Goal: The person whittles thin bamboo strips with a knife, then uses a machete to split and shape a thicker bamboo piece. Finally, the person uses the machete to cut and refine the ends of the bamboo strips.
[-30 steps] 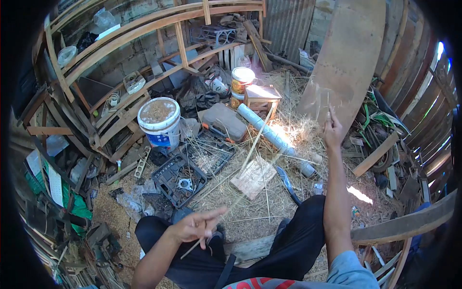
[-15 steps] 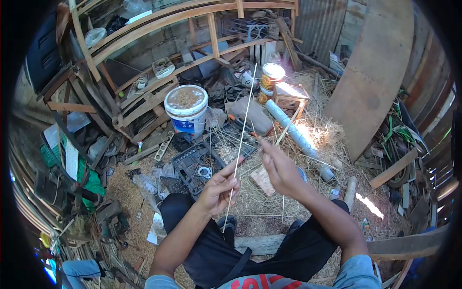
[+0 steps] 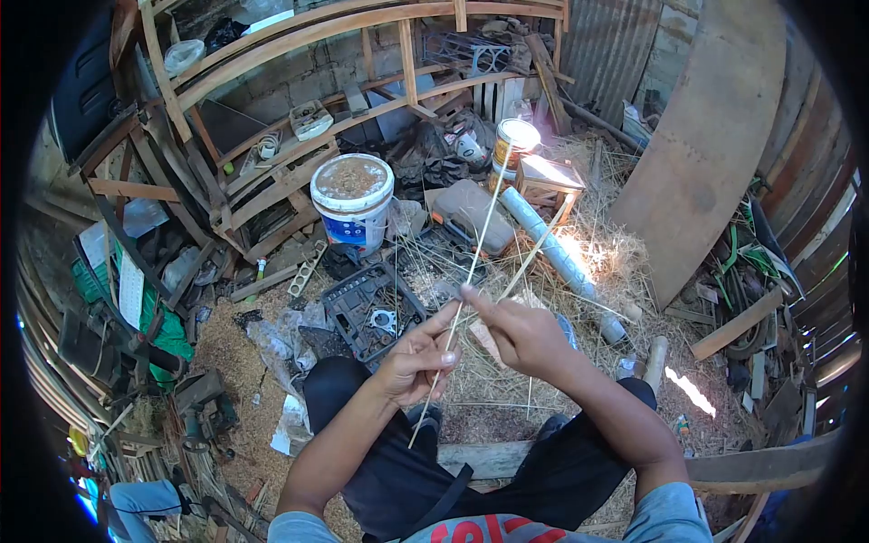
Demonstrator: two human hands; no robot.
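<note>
My left hand (image 3: pixel 415 366) pinches a thin, pale strip (image 3: pixel 490 217), which looks like split bamboo or cane. The strip slants from above my left knee up toward the paint tins. My right hand (image 3: pixel 525 337) is beside it, index finger stretched to the strip just above my left fingers. Its other fingers are curled in, and I cannot tell what they hold. Beyond my hands, another pale strip (image 3: pixel 528 262) slants across the straw-covered floor. An open dark tool case (image 3: pixel 371 312) lies left of the hands.
A white-and-blue bucket (image 3: pixel 353 206) stands ahead on the left. Further right are a grey pipe (image 3: pixel 557 244), a small wooden stool (image 3: pixel 549 176) and a paint tin (image 3: pixel 517 136). A long board (image 3: pixel 711 145) leans at the right. A wooden frame (image 3: pixel 299 68) spans the back.
My right hand has moved down and left, bringing its index finger to the strip. The strip's upper end has tilted right, while my left hand keeps its pinch.
</note>
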